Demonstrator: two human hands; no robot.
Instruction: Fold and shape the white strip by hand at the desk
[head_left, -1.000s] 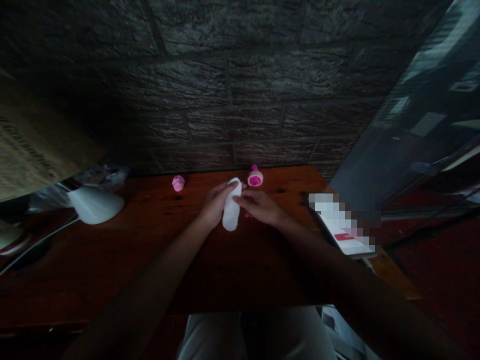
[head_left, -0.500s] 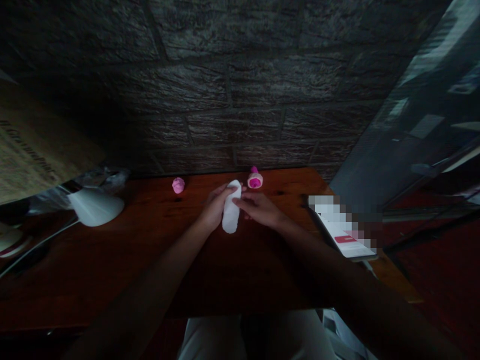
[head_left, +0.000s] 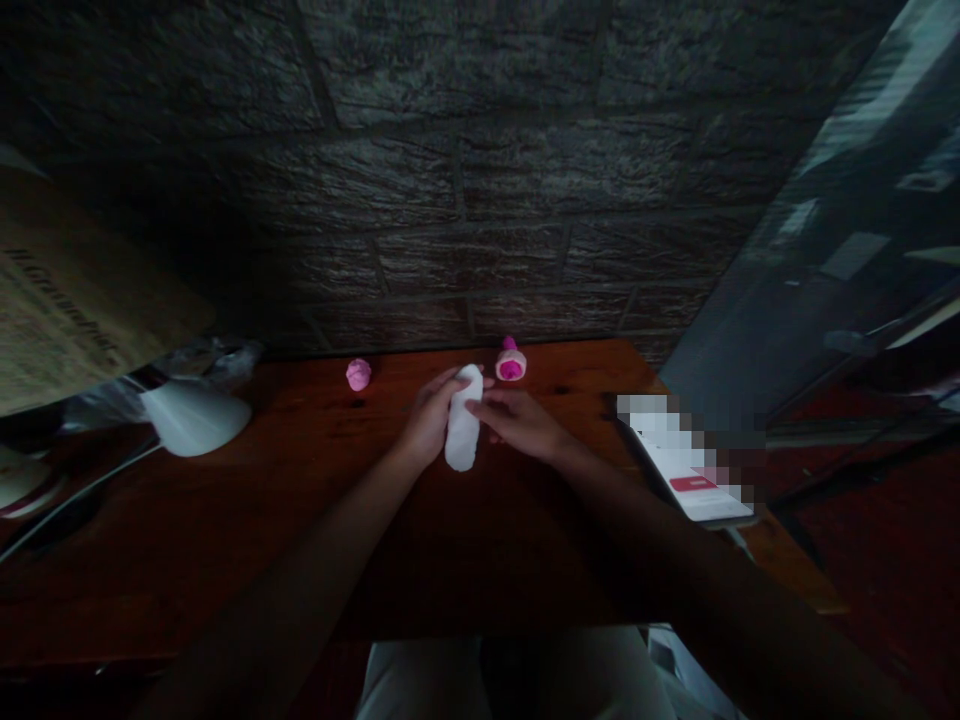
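Note:
A long white soft object, perhaps a rolled cloth or sock (head_left: 462, 435), lies upright between my hands over the dark wooden table (head_left: 300, 520). My left hand (head_left: 430, 415) is curled round its left side. My right hand (head_left: 519, 422) pinches its upper end with the fingertips. Beyond the hands, near the wall, sit a small pink ball (head_left: 358, 373) on the left and a pink and white rolled item (head_left: 510, 365) on the right.
A white lamp head (head_left: 193, 416) on a thin arm is at the table's left. A phone with a lit screen (head_left: 694, 470) lies at the right edge. A brick-pattern wall (head_left: 465, 200) stands behind, and a cardboard box (head_left: 67, 300) at far left.
Both hands and the white object stay in the same grip. The view has shifted slightly downward; nothing else has moved.

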